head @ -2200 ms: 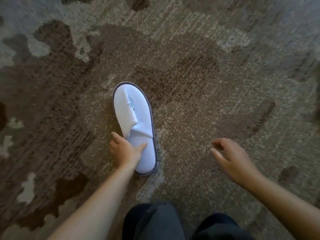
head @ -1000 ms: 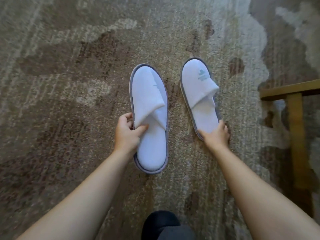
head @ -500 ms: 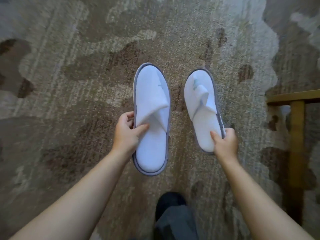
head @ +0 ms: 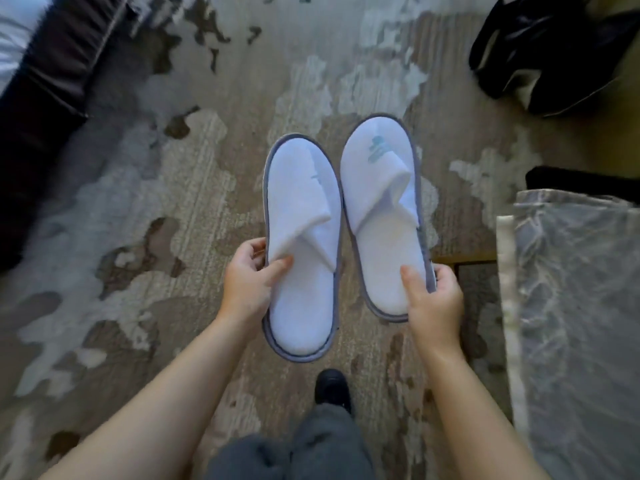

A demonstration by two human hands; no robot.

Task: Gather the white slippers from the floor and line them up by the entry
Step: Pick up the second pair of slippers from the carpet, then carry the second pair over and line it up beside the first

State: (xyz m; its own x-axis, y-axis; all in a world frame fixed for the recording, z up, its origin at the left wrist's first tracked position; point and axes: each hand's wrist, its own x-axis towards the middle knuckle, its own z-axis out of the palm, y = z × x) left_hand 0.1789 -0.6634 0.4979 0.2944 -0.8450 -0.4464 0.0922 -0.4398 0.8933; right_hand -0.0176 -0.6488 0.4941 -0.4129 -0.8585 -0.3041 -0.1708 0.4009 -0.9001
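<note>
Head view: the left hand pinches one white slipper by its edge, the right hand clamps the other slipper, both side by side above the carpet. Gathering looks done; next, carry them to the entry, which is not visible.

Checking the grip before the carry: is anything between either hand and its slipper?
Nothing visible. The left hand grips the left slipper directly by its outer edge, and the right hand grips the right slipper likewise. The entry is not in view.
</note>
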